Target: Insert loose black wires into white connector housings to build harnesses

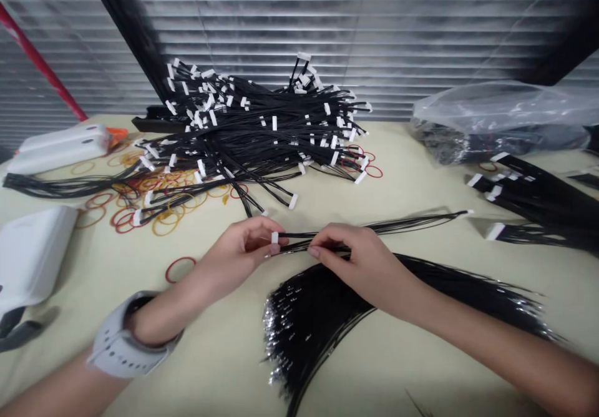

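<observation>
My left hand (241, 242) grips a white plug (274, 238) between thumb and fingers, just beyond the left end of the bundle (322, 323). My right hand (358, 251), above the bundle, pinches thin black wires (297, 235) with thumb and forefinger; I can't tell how many, or whether my palm touches the bundle. My plug is small and held near its edge, so a twist could roll it out of my grip. A hard tug with my right hand might strain the wires at the plug. If my right forearm dips, it could drag the bundle's strands, crossing their silver tips. The 2 groups between my hands might tangle too.
</observation>
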